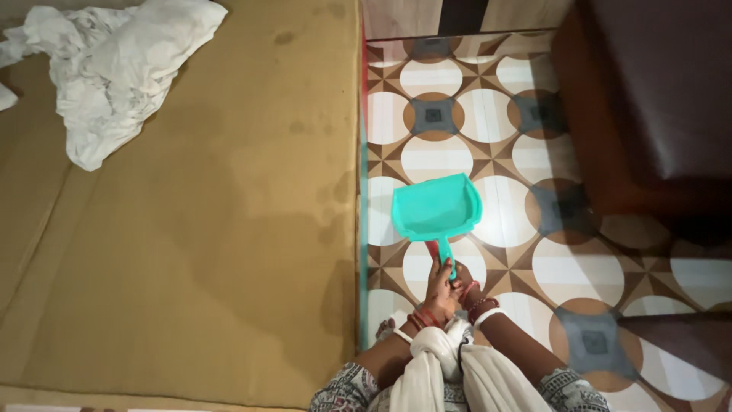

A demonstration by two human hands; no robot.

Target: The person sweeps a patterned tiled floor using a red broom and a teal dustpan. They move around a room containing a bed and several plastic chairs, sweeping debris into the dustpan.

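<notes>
Dustpan held ready, nothing gathered yet
Left hand and right hand clasp together around the handle of the teal dustpan, whose tray looks empty above the patterned floor.

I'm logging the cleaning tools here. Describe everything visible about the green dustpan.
The dustpan is bright turquoise-green, plastic by its look, with a wide shallow scoop, raised side walls and a narrow straight handle. The scoop looks empty. It points away from the person, above the patterned tile floor beside the tan mattress. Both hands clasp the handle: left hand, right hand.

Both hands grip a turquoise dustpan above the patterned floor.
</notes>
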